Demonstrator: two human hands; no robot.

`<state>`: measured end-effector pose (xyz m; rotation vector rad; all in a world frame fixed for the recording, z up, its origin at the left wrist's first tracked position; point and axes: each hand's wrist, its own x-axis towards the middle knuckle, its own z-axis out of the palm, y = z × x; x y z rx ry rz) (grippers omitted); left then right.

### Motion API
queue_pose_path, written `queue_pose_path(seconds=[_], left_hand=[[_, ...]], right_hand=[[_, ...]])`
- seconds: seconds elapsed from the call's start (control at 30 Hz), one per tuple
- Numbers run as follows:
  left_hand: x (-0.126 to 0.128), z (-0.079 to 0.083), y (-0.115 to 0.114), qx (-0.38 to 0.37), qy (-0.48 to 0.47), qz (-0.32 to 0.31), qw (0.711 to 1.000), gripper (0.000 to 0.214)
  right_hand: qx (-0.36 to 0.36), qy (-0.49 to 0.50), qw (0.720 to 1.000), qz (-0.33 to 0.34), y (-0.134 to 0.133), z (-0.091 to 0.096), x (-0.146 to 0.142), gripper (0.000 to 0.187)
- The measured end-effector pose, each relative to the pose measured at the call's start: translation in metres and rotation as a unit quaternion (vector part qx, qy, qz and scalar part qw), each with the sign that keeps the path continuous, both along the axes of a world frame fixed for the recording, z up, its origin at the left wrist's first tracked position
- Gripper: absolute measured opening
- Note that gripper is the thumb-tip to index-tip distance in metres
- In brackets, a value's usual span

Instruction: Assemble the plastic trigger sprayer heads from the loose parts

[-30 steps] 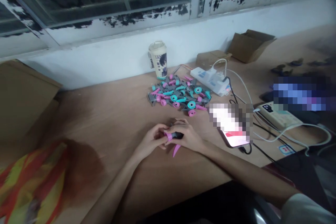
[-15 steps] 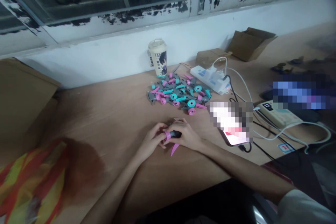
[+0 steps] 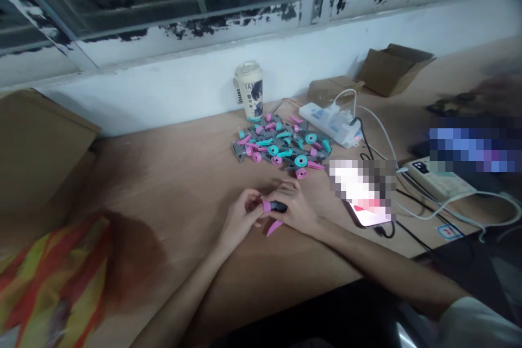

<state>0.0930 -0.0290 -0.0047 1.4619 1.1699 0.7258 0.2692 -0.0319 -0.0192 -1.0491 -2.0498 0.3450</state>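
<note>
Between my two hands is a small pink-and-dark-grey plastic part (image 3: 278,206) with a round pink end and a long pink lever pointing down toward me. My left hand (image 3: 241,216) is closed, its thumb and fingers pinching the pink end. Curled over the dark body from the other side, my right hand (image 3: 299,211) grips the part too; some of its fingers are hidden. Just beyond my hands lies a pile of similar plastic parts (image 3: 285,144), grey with pink or teal ends and levers.
A paper coffee cup (image 3: 254,92) stands behind the pile. To the right are a white power strip (image 3: 331,125) with cables, a lit phone (image 3: 369,217) and a cream power bank (image 3: 442,178). Cardboard boxes (image 3: 391,70) sit at the back; a red-and-yellow bag (image 3: 53,277) lies front left.
The whole view has shifted slightly. Both hands still grip the plastic part, and the left fingers have shifted a little around its pink end.
</note>
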Motion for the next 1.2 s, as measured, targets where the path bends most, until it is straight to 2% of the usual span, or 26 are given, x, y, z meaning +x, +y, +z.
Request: queue_pose_path(seconds=[0.13,0.23,0.37,0.53,0.6,0.67,0.77,0.97,1.1,1.2], left_hand=[[0.003,0.0,-0.004,0.05,0.079,0.053,0.994,0.023],[0.004,0.001,-0.005,0.095,0.146,0.046,0.984,0.021],[0.007,0.003,-0.005,0.164,0.19,0.027,0.968,0.021],[0.004,0.005,-0.005,0.237,0.218,0.06,0.945,0.019],[-0.004,0.003,-0.002,0.214,0.195,0.096,0.952,0.016],[-0.012,0.001,0.004,0.155,0.141,0.124,0.97,0.018],[-0.02,-0.002,0.01,0.093,0.069,0.101,0.988,0.022],[-0.013,0.003,0.005,0.058,-0.003,0.018,0.998,0.021],[-0.014,0.006,0.004,0.034,-0.041,0.034,0.998,0.022],[-0.017,0.007,0.006,0.011,-0.066,0.043,0.997,0.025]], right_hand=[[0.017,-0.019,0.999,-0.037,0.0,0.0,0.002,0.017],[0.019,-0.03,0.999,-0.039,0.0,-0.001,0.002,0.017],[0.001,-0.028,0.999,-0.044,-0.001,0.0,0.0,0.015],[-0.022,-0.022,0.999,-0.036,0.001,-0.001,0.001,0.017],[-0.021,0.002,0.998,-0.051,0.003,-0.002,0.006,0.022],[-0.023,0.032,0.997,-0.068,0.004,-0.003,0.011,0.028],[-0.042,0.07,0.995,-0.062,0.005,-0.002,0.016,0.028],[-0.112,0.144,0.983,0.017,0.006,0.0,0.016,0.037],[-0.16,0.157,0.973,0.059,0.005,0.001,0.015,0.035],[-0.164,0.155,0.972,0.068,0.002,0.001,0.012,0.032]])
